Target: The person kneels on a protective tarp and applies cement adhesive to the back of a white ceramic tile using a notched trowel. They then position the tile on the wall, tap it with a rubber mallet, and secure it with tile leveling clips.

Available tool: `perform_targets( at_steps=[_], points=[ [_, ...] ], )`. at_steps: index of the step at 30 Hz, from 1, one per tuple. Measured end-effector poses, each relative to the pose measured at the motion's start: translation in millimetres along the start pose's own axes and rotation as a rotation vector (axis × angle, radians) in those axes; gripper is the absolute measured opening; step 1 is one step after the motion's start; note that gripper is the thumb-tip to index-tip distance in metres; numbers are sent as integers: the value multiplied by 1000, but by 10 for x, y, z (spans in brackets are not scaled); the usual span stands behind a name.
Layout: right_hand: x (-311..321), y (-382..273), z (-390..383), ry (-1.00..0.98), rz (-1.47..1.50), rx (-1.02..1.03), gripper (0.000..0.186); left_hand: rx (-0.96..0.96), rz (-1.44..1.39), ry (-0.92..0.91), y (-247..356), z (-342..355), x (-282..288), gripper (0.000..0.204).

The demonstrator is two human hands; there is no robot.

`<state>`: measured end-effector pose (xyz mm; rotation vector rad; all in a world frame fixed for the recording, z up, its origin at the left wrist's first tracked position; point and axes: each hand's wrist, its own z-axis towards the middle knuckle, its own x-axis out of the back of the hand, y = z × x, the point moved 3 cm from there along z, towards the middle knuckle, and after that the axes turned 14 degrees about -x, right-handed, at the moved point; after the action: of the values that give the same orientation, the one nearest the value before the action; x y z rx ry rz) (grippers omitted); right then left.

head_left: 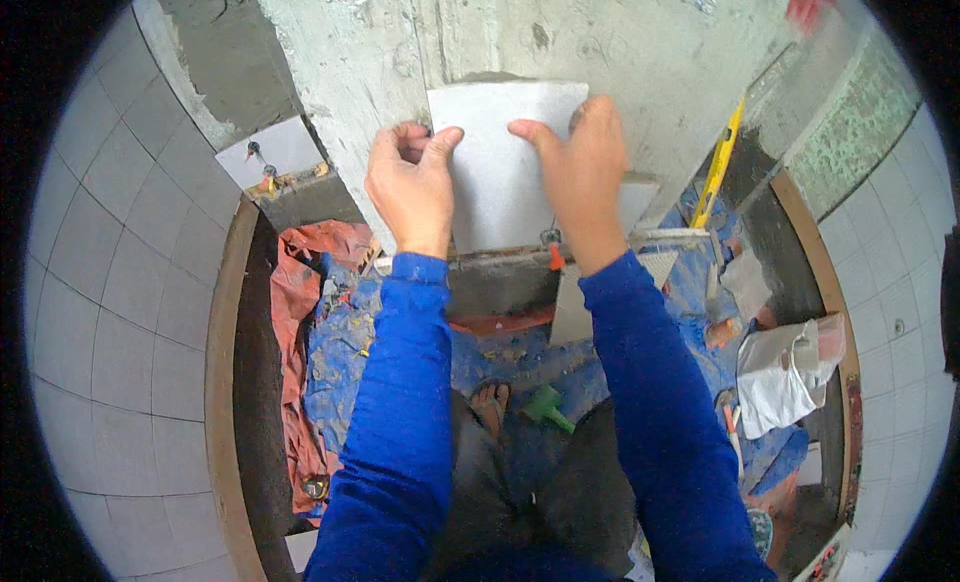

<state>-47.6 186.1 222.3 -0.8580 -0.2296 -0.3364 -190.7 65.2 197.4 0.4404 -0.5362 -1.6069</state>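
A white square tile (pixel 490 182) stands against the rough concrete wall (pixel 660 62), resting on a narrow ledge. My left hand (pixel 412 192) grips its left edge, thumb on the front face and fingers curled at the side. My right hand (pixel 585 172) grips the right side, thumb pressed on the face. Another white tile (pixel 637 207) sits behind it at the right. A small clip with a red handle (pixel 554 252) is at the ledge beside the lower right of the held tile.
A yellow level (pixel 718 162) leans at the right. Left are a small tile with spacers (pixel 250 157) and red sheeting (pixel 295 362). Below lie blue tarp, a green tool (pixel 548 407), a beige tile (pixel 570 312) and white bags (pixel 785 372). Tiled walls flank both sides.
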Motion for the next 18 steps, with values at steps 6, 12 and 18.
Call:
perform_targets(
  at_steps=[6, 12, 18],
  points=[
    [140, 402, 15, -73, 110, -84, 56, -7, 97, -97, -151, -213, 109, 40],
    [68, 518, 2, -131, 38, 113, 53, 57, 69, -138, -228, -240, 55, 41],
    [10, 548, 22, -295, 89, -108, 53, 66, 114, -149, -166, -217, 101, 41]
  ],
)
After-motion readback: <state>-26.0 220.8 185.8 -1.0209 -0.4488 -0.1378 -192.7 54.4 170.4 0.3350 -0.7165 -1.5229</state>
